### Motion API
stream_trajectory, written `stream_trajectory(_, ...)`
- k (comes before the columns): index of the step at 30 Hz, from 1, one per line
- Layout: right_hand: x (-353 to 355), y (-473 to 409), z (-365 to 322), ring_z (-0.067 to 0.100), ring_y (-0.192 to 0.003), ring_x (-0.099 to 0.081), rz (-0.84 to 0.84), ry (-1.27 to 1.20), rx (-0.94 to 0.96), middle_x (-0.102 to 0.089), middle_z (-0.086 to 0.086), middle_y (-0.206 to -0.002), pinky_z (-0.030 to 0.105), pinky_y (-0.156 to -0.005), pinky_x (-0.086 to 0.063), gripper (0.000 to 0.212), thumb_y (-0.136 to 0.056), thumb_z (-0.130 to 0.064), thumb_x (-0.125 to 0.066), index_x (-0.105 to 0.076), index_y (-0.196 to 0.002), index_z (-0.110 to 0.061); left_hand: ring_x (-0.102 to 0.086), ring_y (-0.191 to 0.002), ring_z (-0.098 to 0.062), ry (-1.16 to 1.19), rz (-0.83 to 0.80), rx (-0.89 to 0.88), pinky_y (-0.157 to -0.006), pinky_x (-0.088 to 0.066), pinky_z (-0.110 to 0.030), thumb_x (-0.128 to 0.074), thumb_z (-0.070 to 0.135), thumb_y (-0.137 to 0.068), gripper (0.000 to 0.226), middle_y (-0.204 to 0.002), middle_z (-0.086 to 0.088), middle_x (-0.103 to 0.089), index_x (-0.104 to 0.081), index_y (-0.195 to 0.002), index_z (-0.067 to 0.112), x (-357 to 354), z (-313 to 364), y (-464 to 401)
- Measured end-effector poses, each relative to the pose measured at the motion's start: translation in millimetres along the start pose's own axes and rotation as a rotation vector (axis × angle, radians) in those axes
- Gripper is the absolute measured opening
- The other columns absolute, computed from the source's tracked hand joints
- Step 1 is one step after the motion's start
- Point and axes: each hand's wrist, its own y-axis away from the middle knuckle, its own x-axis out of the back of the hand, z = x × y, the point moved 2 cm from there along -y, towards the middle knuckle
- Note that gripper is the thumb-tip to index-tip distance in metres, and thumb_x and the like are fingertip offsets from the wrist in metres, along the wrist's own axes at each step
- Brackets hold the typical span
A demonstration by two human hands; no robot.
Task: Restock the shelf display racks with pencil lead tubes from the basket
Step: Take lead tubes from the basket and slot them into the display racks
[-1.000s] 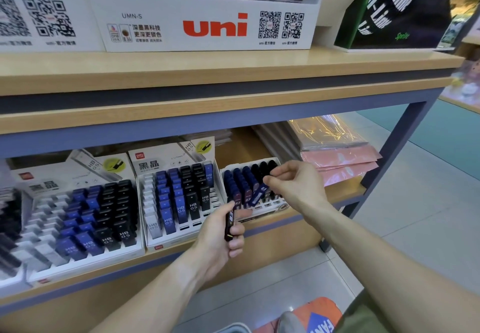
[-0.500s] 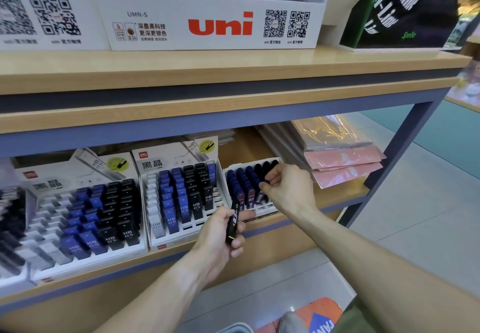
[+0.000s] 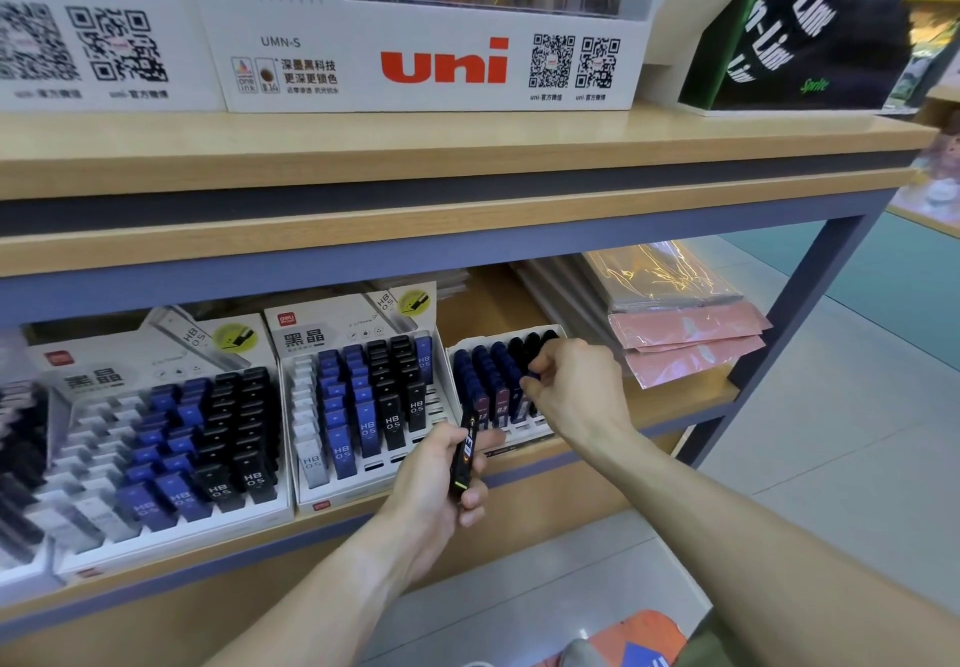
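Here left hand [image 3: 441,479] grips black lead tube [image 3: 464,453], long axis upright.

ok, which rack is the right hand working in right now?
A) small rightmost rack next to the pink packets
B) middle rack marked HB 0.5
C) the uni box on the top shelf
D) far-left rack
A: the right hand reaches into the small rightmost rack, its fingertips among the dark tubes there, just left of the pink packets, while the left hand holds a black lead tube in front of the shelf edge.
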Motion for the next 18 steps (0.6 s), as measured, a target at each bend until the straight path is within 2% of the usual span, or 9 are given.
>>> stream_trajectory(7,-6,3,-4,0.026,-0.085,-0.066,-0.022,0.07,0.037,-0.072,0.003,-0.087,0.03,-0.071,-0.048,0.009,-0.087,-0.02,-0.074,-0.077,-0.086,-0.012,-0.032,-0.048,-0.014,0.007,-0.008,-0.006,-0.041,-0.025,-0.026,-0.036,0.027,-0.105,0.047,-0.072,-0.001,-0.045,-0.07,-0.117,-0.003,2,0,-1)
stream_trajectory(11,-8,3,-2,0.027,-0.09,-0.064,-0.031,0.057,0.017,-0.063,0.005,-0.103,0.027,-0.072,-0.039,0.011,-0.09,-0.02,-0.071,-0.08,-0.088,-0.014,-0.036,-0.049,-0.015,0.006,-0.012,-0.029,-0.044,-0.026,-0.028,-0.04,0.024,-0.106,0.044,-0.066,0.004,-0.062,-0.063,-0.121,-0.009,-2,3,6)
stream_trajectory(14,-8,1,0,0.023,-0.096,-0.065,-0.034,0.028,-0.007,-0.071,0.003,-0.096,0.028,-0.075,-0.046,0.014,-0.09,-0.024,-0.071,-0.079,-0.098,-0.016,-0.042,-0.05,-0.016,0.0,-0.021,-0.047,-0.044,-0.03,-0.028,-0.044,0.021,-0.106,0.04,-0.077,0.002,-0.067,-0.06,-0.121,-0.012,-4,5,10)
stream_trajectory(16,-2,3,-3,0.016,-0.088,-0.066,-0.03,-0.069,-0.04,-0.072,-0.003,-0.085,0.026,-0.075,-0.048,0.018,-0.091,-0.025,-0.071,-0.076,-0.106,-0.018,-0.047,-0.052,-0.016,-0.001,-0.05,-0.05,-0.045,-0.033,-0.028,-0.047,0.021,-0.105,0.037,-0.088,-0.006,-0.06,-0.067,-0.121,-0.006,-4,7,12)
stream_trajectory(18,3,7,-7,0.009,-0.077,-0.068,-0.116,-0.3,-0.083,-0.072,-0.006,-0.079,0.021,-0.07,-0.05,0.012,-0.091,-0.025,-0.072,-0.076,-0.102,-0.023,-0.049,-0.055,-0.017,-0.004,-0.091,-0.039,-0.047,-0.034,-0.028,-0.05,0.021,-0.104,0.033,-0.083,-0.006,-0.056,-0.072,-0.115,-0.001,-4,9,14)
